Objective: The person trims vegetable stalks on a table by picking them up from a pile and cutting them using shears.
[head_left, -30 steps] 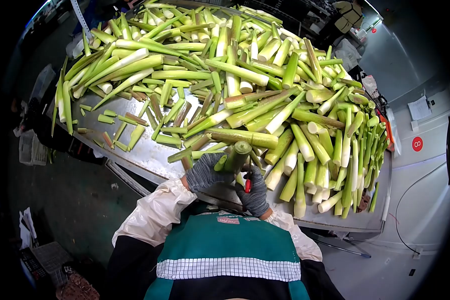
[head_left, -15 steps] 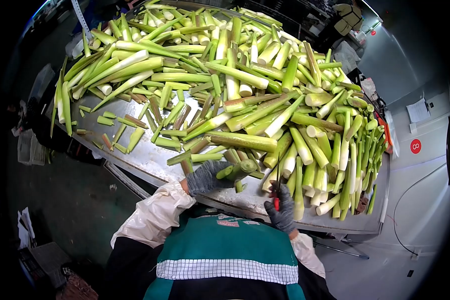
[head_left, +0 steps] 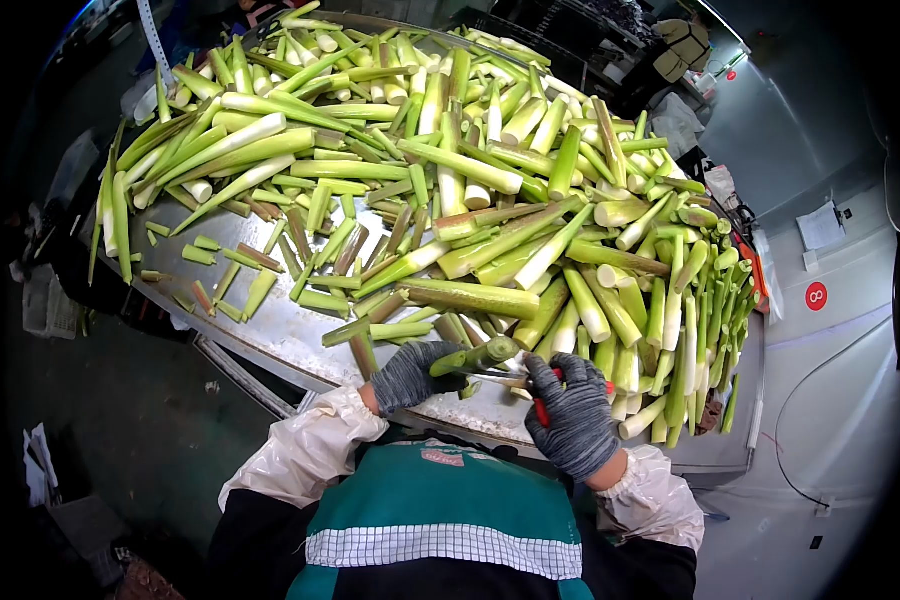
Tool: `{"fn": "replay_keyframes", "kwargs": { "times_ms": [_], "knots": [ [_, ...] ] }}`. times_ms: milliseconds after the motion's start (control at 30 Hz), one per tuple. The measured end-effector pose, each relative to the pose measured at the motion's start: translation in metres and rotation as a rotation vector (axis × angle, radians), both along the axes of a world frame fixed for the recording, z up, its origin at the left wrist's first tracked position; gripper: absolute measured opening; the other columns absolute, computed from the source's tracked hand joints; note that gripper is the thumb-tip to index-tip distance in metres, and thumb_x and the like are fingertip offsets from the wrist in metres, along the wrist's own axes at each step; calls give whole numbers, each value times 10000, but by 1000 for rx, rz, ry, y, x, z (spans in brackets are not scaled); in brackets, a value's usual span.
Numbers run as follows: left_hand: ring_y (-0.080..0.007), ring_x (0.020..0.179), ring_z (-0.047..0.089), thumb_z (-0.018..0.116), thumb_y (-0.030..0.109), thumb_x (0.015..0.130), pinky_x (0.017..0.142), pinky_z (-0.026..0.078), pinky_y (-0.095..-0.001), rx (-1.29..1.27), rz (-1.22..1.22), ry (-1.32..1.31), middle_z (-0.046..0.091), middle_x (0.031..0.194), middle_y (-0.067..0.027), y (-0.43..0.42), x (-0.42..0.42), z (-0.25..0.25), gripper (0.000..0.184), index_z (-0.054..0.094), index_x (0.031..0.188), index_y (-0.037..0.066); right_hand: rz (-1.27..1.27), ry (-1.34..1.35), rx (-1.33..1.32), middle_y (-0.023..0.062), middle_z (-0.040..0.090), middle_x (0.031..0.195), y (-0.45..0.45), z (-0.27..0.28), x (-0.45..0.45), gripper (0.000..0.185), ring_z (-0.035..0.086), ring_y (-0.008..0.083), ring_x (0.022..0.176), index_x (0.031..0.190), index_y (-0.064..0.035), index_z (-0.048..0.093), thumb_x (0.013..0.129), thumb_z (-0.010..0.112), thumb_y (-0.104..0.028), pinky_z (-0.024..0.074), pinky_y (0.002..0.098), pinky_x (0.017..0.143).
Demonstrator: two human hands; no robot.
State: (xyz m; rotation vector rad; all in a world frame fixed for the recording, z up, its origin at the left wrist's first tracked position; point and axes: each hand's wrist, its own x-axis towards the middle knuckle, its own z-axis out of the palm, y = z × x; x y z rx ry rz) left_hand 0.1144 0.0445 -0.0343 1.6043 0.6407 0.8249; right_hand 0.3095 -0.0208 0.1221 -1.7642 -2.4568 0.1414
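My left hand (head_left: 416, 377), in a grey knit glove, is closed around a thick green water bamboo stalk (head_left: 492, 352) above the table's near edge. Its cut end points right. In my right hand (head_left: 574, 412), gloved the same way, are red-handled scissors (head_left: 541, 411). Their metal blade (head_left: 495, 376) reaches left to the underside of the held stalk, and part of it is hidden there. Just beyond both hands lies a big heap of green and white stalks (head_left: 470, 292), with short trimmed pieces (head_left: 322, 302) scattered on its left side.
The metal table (head_left: 300, 345) carries the heap and has a raised rim. Stalks lined up side by side (head_left: 685, 340) fill its right end. A white plastic crate (head_left: 50, 303) stands on the floor at left. Someone else (head_left: 682, 45) is partly visible at the far right.
My right hand has turned and moved up with the scissors, bringing the blade across to the held stalk. My left hand keeps its hold. The view has shifted slightly.
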Motion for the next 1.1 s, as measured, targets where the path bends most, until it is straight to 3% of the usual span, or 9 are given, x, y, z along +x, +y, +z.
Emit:
{"fn": "replay_keyframes", "kwargs": {
  "times_ms": [33,267,567,633,767,1100],
  "knots": [
    [-149,817,607,706,142,692,762,466,-282,-17,54,-19,637,913,-60,-1,3,0,376,573,1036,69,-5,-6,2,176,454,970,0,2,-3,561,455,327,883,1125,-95,491,583,624,-157,358,426,808],
    [-159,822,602,697,102,691,730,478,-282,-70,83,10,633,918,-79,-8,6,15,413,557,1079,77,-77,-58,-10,188,447,996,-6,8,-15,593,457,339,888,1156,-83,474,579,597,-139,366,427,802],
    [-154,867,592,697,96,687,786,465,-274,-32,81,23,621,961,-81,-10,9,9,421,551,1080,56,-120,-118,-9,198,435,998,-12,8,-16,643,424,347,931,1197,-102,435,592,623,-211,287,486,886],
    [-154,867,593,698,101,687,789,464,-272,-37,77,25,620,963,-82,-10,9,9,424,549,1082,57,-103,-153,25,198,443,1023,-11,9,-18,611,448,349,907,1185,-75,445,595,586,-146,338,464,832],
    [-157,864,594,698,112,687,784,466,-271,-25,63,67,621,961,-83,-8,8,15,426,550,1083,67,-107,-106,-31,199,441,984,-10,6,-15,650,421,355,931,1217,-82,406,611,615,-188,300,467,881],
    [-165,833,602,701,126,686,751,472,-283,-59,67,-68,627,939,-94,-7,14,-6,409,564,1068,78,-28,-107,-56,178,458,927,-6,1,-4,632,438,317,867,1216,-54,400,623,591,-162,340,440,799]
  ]
}}
